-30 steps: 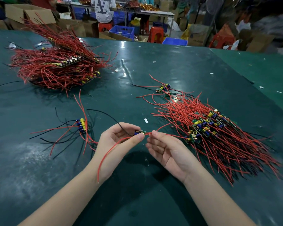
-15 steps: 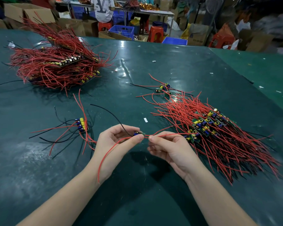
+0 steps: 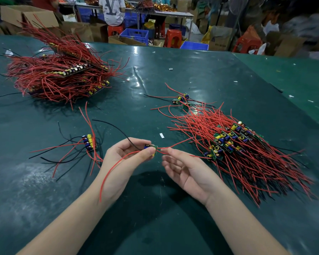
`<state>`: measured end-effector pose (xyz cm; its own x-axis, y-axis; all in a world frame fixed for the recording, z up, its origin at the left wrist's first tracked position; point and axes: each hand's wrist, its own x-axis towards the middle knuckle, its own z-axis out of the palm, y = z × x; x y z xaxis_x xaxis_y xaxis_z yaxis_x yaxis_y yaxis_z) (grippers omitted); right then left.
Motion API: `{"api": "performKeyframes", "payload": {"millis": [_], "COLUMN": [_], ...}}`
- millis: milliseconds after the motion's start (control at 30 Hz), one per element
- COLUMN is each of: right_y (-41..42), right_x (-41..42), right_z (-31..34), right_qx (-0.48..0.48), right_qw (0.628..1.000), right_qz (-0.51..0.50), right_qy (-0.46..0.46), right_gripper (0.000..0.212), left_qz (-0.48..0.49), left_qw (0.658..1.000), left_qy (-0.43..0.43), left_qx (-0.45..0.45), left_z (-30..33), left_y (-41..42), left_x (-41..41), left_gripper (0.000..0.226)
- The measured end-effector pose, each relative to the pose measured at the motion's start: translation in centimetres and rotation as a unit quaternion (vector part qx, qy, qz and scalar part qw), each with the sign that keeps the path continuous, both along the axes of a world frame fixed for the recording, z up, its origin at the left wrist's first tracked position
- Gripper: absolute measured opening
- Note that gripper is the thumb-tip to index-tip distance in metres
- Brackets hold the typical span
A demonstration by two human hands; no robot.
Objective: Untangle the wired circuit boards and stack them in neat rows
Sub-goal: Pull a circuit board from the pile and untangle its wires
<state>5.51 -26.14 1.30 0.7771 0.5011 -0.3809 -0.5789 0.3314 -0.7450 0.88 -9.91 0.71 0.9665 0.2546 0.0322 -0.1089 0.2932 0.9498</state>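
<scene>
Both forearms come in from the near edge of the green worktop (image 3: 173,74) and meet above its middle, a little toward the near side. The left hand (image 3: 122,162) is turned with the palm partly up, and its fingers (image 3: 147,153) and thumb are curled and pinch a small circuit board (image 3: 151,147) at the fingertips. A black wire (image 3: 116,126) rises from this board and bends away to the far left, and a red wire (image 3: 116,166) hangs from it down across the left wrist. The right hand (image 3: 188,170) lies palm up just beside the left one. Its fingers are loosely bent and released, and the tips are close to a second red wire (image 3: 175,144) that runs from the board to the right. I cannot tell if they touch this wire.

To the right of the hands, toward the right edge, a big heap of boards (image 3: 228,142) lies with red wires spread around. Just behind it, a few loose boards (image 3: 180,99) lie apart. Left of the left hand, a small row of boards (image 3: 88,142) stands close together with red and black wires. Near the far left corner, a high pile of wired boards (image 3: 63,76) rests.
</scene>
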Motion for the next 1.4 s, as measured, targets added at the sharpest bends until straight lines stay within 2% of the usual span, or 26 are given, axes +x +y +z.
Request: {"api": "performKeyframes", "payload": {"millis": [267, 500, 767, 967, 1200, 1267, 1400], "right_y": [-0.5, -1.3, -2.1, -2.5, -2.6, -2.7, -3.0], "right_x": [0.4, 1.1, 1.4, 1.8, 1.6, 1.7, 2.0], "right_z": [0.3, 0.5, 0.7, 0.7, 0.4, 0.5, 0.7], "right_qx": [0.053, 0.057, -0.028, -0.022, -0.164, -0.156, -0.070], "right_qw": [0.997, 0.994, 0.987, 0.985, 0.947, 0.952, 0.973], "right_qz": [-0.054, -0.093, -0.123, -0.123, -0.155, -0.151, -0.146], "right_qy": [0.009, -0.027, -0.101, -0.120, -0.228, -0.216, -0.165], "right_gripper": [0.011, 0.015, 0.011, 0.017, 0.019, 0.024, 0.034], "left_qz": [-0.015, -0.005, 0.004, 0.027, 0.032, 0.033, 0.002], "left_qw": [0.999, 0.997, 0.997, 0.996, 0.999, 0.998, 0.994], "left_qy": [-0.007, -0.009, 0.000, 0.000, 0.010, 0.006, 0.000], "left_qx": [-0.048, -0.076, -0.073, -0.082, -0.040, -0.053, -0.106], "left_z": [0.1, 0.2, 0.1, 0.3, 0.0, 0.0, 0.3], "left_y": [0.3, 0.4, 0.6, 1.1, 0.9, 0.9, 1.0], "left_x": [0.0, 0.1, 0.3, 0.5, 0.4, 0.4, 0.5], "left_gripper": [0.019, 0.023, 0.025, 0.023, 0.028, 0.025, 0.025]}}
